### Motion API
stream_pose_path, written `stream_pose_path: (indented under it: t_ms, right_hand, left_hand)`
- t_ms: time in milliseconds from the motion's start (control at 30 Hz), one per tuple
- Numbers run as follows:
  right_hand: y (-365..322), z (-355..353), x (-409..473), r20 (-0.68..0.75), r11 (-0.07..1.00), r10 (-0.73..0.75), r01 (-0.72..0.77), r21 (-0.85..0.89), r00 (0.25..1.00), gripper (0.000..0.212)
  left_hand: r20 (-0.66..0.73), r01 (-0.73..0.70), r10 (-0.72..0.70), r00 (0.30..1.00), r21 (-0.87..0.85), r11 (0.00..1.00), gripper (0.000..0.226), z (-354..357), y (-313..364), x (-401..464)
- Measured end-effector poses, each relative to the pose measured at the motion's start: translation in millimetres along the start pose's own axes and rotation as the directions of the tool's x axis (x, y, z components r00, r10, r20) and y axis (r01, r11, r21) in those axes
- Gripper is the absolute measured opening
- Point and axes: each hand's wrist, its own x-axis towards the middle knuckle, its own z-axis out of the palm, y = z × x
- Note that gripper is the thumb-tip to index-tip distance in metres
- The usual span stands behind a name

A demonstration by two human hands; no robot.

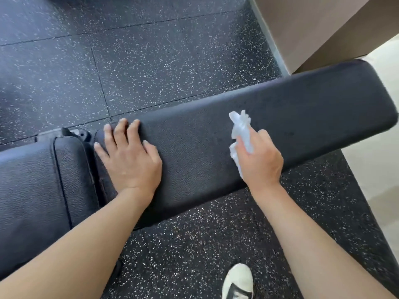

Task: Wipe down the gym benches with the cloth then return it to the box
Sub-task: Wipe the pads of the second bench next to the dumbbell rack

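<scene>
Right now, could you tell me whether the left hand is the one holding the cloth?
No, the left hand lies flat and empty on the bench pad, while the right hand grips the white cloth.

Long pad (280, 108) of bench running left to right across floor (151, 50). Seat pad (32, 190) just left of it. Left hand (129, 156) flat on long pad's left end; right hand (259, 160) with cloth (240, 124) further right. Shoe (237, 281) on floor in front. Wall (302, 29) behind right end.
</scene>
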Motion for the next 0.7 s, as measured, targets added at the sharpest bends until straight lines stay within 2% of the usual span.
stream_pose_path:
  t_ms: [133,233,333,467,533,600,633,700]
  right_hand:
    - [-29.6,18.8,-22.2,-0.069,0.989,-0.13,0.125,-0.081,0.989,0.061]
    - [-86.6,40.9,-54.1,-0.066,0.966,-0.254,0.257,0.033,0.965,0.058]
    - [-125.7,50.9,-70.1,-0.039,0.946,-0.277,0.28,0.164,0.96,0.043]
    - [-94.8,41.0,-63.9,-0.014,0.914,-0.359,0.354,0.198,0.933,0.047]
    - [-53.1,31.0,-55.7,-0.003,0.943,-0.318,0.317,0.102,0.948,0.052]
    - [-1.7,16.0,-44.9,0.034,0.975,-0.205,0.207,-0.082,0.978,0.054]
    - [23.6,7.6,-39.3,0.028,0.988,-0.123,0.126,-0.094,0.992,0.053]
    - [54.0,-6.1,-31.2,-0.019,0.998,0.064,-0.064,0.016,0.998,0.045]
  left_hand:
    - [-0.029,0.005,-0.004,1.0,0.04,0.999,0.056,4.9,0.5,-0.5]
    - [-0.032,0.005,-0.004,0.999,0.042,0.999,0.057,6.5,0.6,1.4]
    - [-0.035,0.019,-0.017,0.999,0.04,0.999,0.061,5.9,1.2,2.4]
    - [-0.045,0.01,-0.008,0.999,0.053,0.999,0.061,4.2,6.0,0.5]
    - [-0.045,0.003,0.0,0.999,0.063,0.998,0.06,3.6,6.3,-0.7]
    - [-0.041,0.006,-0.003,0.999,0.063,0.998,0.061,2.6,7.0,-0.5]
    - [-0.042,0.008,-0.006,0.999,0.061,0.998,0.061,2.5,7.0,-0.5]
    - [-0.046,0.01,-0.007,0.999,0.061,0.998,0.06,3.7,6.4,0.1]
